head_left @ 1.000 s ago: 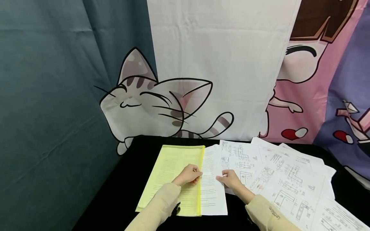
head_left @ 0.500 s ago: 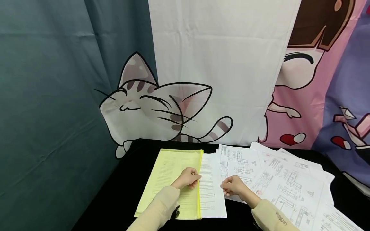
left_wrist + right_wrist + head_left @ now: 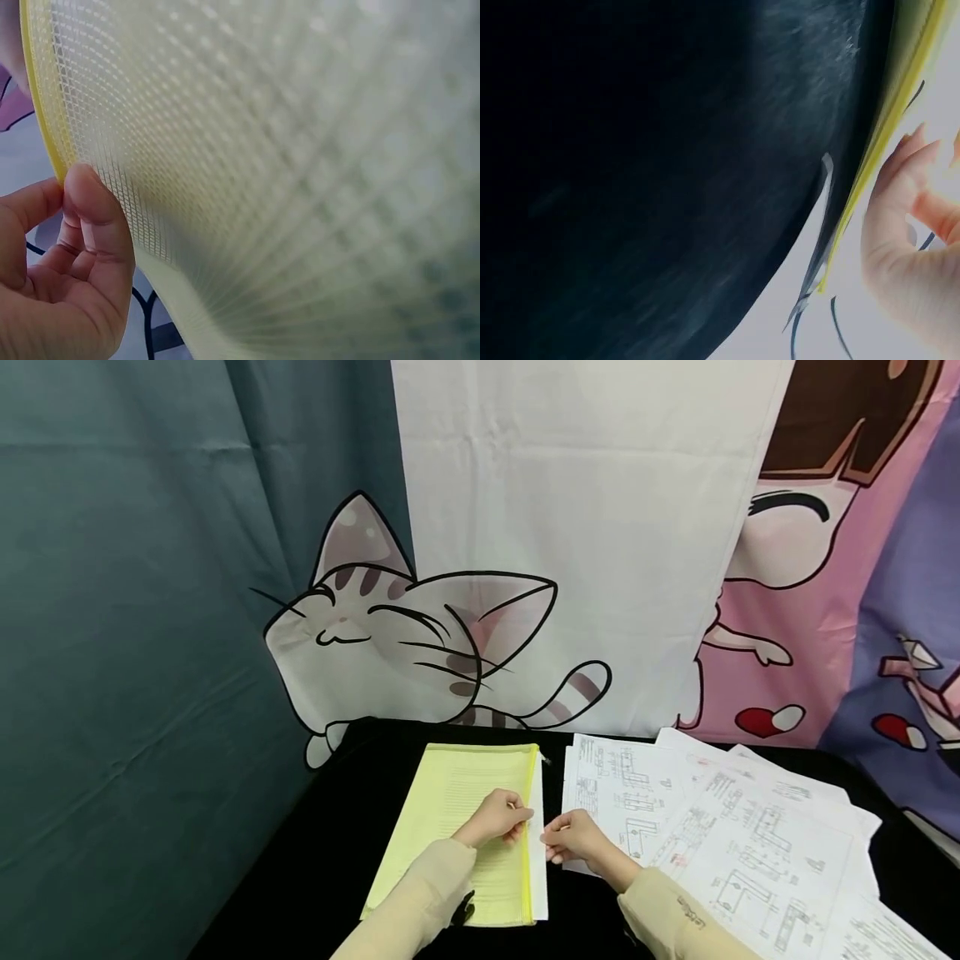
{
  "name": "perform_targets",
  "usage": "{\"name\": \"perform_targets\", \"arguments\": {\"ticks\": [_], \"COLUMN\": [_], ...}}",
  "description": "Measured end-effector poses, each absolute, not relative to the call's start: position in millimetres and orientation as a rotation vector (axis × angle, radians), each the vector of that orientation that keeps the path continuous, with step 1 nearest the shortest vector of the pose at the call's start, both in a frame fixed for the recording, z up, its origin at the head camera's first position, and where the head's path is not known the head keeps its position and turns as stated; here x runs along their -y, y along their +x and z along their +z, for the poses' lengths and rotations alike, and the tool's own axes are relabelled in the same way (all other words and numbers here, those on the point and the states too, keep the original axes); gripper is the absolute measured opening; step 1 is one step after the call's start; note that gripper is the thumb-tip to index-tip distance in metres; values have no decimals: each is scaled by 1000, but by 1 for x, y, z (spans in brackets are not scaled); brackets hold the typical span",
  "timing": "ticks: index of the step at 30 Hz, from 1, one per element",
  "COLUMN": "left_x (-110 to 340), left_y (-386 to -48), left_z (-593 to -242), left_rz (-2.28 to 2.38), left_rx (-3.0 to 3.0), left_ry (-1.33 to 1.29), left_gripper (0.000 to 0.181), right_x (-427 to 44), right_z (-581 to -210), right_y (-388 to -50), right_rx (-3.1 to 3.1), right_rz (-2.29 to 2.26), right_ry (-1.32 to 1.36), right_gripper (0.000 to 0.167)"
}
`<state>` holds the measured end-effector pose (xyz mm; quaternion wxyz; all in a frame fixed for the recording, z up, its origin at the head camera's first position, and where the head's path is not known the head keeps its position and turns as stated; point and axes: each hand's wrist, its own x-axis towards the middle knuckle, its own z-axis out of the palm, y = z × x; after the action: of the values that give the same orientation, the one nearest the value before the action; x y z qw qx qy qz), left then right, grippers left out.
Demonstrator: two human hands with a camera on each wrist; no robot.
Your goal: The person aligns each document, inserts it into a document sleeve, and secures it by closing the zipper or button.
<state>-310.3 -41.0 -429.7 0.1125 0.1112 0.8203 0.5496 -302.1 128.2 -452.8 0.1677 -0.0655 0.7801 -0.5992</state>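
Observation:
A yellow mesh zip document bag [image 3: 442, 827] lies on the black tabletop, with printed text showing through it. My left hand [image 3: 498, 817] pinches the bag's zipped right edge between thumb and finger; the left wrist view shows this pinch [image 3: 75, 255] close up. Out of the bag's right side sticks a narrow strip of white paper sheets [image 3: 539, 881], the rest being inside the mesh. At this strip's outer edge my right hand [image 3: 577, 839] holds the sheets with its fingertips. In the right wrist view the fingers [image 3: 900, 180] are curled beside the yellow edge, partly washed out by glare.
Several loose sheets with technical drawings [image 3: 735, 843] overlap on the right part of the black table [image 3: 300, 868]. Behind the table hangs a curtain [image 3: 480, 485] printed with a cartoon cat.
The white sheets have slid left into the yellow bag, leaving only a narrow strip outside. My right hand has moved left with them, while the left hand keeps its pinch on the edge.

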Motion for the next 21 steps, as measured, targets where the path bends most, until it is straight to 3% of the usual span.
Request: {"name": "perform_targets", "arguments": {"ticks": [12, 17, 21], "left_x": [23, 27, 32], "left_y": [-311, -316, -322], "left_z": [-428, -434, -442], "left_rz": [1630, 1558, 1405], "left_rx": [-2394, -2425, -2561], "left_ry": [356, 406, 426], "left_gripper": [21, 23, 26], "right_x": [-109, -122, -147], "right_z": [-456, -457, -454], "right_y": [-299, -302, -309], "right_rx": [-2299, -2193, -2125], "right_rz": [-1726, -1718, -1741], "right_ry": [-246, -265, -250], "right_gripper": [15, 9, 17]}}
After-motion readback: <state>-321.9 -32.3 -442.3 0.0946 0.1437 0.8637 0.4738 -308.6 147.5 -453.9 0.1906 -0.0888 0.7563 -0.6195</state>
